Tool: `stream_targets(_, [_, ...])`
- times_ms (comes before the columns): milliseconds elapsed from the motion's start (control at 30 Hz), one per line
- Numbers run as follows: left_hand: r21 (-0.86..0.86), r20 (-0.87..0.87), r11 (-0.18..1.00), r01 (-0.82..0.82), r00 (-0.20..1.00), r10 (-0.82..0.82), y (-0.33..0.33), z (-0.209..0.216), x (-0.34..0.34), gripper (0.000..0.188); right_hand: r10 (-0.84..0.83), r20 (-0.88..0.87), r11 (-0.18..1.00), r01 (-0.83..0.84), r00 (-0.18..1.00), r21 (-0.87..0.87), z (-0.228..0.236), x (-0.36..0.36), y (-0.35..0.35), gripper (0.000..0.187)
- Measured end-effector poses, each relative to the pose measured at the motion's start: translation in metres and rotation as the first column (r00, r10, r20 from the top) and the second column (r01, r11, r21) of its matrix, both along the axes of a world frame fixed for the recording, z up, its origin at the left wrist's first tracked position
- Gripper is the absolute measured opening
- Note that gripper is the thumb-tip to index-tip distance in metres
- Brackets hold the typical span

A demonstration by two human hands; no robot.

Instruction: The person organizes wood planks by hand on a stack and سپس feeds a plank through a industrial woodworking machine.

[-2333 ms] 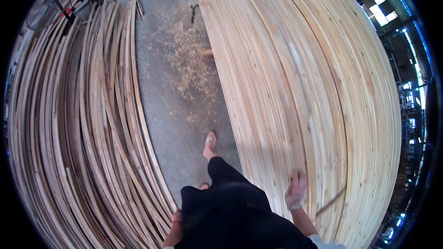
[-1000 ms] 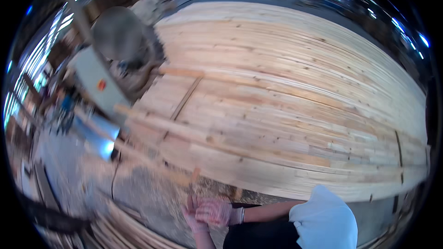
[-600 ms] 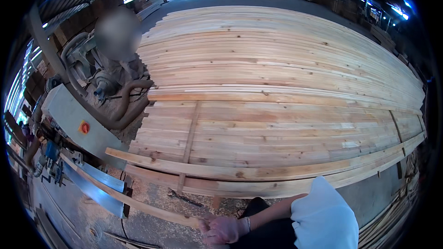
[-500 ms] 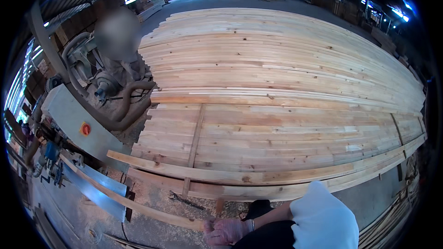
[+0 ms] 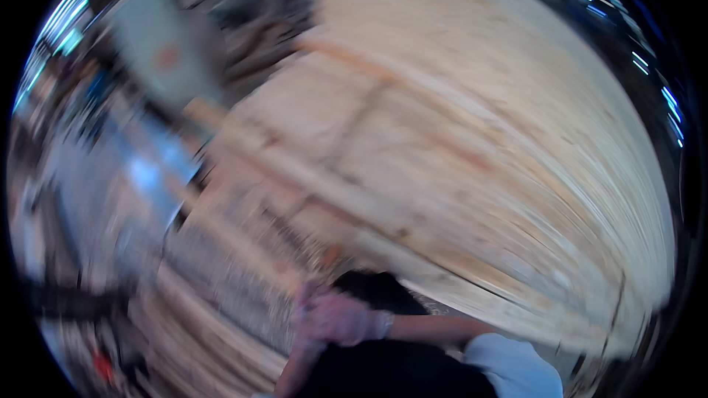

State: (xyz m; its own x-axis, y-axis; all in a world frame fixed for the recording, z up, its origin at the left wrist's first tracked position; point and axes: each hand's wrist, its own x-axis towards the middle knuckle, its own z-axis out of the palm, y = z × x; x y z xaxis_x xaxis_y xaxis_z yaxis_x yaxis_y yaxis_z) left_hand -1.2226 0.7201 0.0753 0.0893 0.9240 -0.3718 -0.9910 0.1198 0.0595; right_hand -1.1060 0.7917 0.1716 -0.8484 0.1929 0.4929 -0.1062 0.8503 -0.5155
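Though level earlier, board stack [image 5: 479, 155] now aslant, left hand [image 5: 304, 318] and right hand [image 5: 345, 318] at strip [image 5: 247, 245], finger closure too blurred.

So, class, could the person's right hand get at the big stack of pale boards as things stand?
Probably yes: the right hand is near the stack of pale boards, though a dark-clothed leg lies partly between; blur hides whether it grips the wooden strip.

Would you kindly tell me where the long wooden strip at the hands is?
In the blurred head view, the wooden strip is left of and below centre, slanting from the left hand and right hand up leftward toward the shiny metal surface.
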Motion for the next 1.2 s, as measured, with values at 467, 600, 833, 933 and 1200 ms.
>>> stream_targets(467, [-0.24, 0.363, 0.961, 0.138, 0.931, -0.043, 0.03, 0.035, 0.002, 0.019, -0.024, 0.101, 0.993, 0.011, 0.995, 0.121, 0.008, 0.001, 0.006, 0.049])
stream_targets(600, [-0.11, 0.351, 0.991, 0.076, 0.936, -0.033, 0.028, 0.044, 0.0, 0.019, -0.041, 0.044, 0.994, 0.036, 0.998, 0.103, 0.017, 0.0, 0.004, 0.046])
stream_targets(833, [-0.064, 0.199, 0.998, 0.025, 0.98, -0.012, 0.017, 0.052, 0.019, 0.02, -0.033, 0.065, 0.992, 0.025, 0.997, 0.124, 0.012, 0.012, -0.01, 0.04])
stream_targets(933, [-0.129, 0.467, 0.984, 0.123, 0.883, -0.049, 0.012, 0.029, 0.024, 0.02, -0.02, 0.116, 0.987, 0.001, 0.993, 0.16, -0.004, 0.013, -0.002, 0.038])
stream_targets(1200, [-0.127, 0.195, 0.976, 0.178, 0.969, -0.151, 0.034, 0.058, -0.013, 0.021, -0.063, -0.09, 0.981, 0.079, 0.994, 0.179, 0.002, -0.002, 0.014, 0.04])
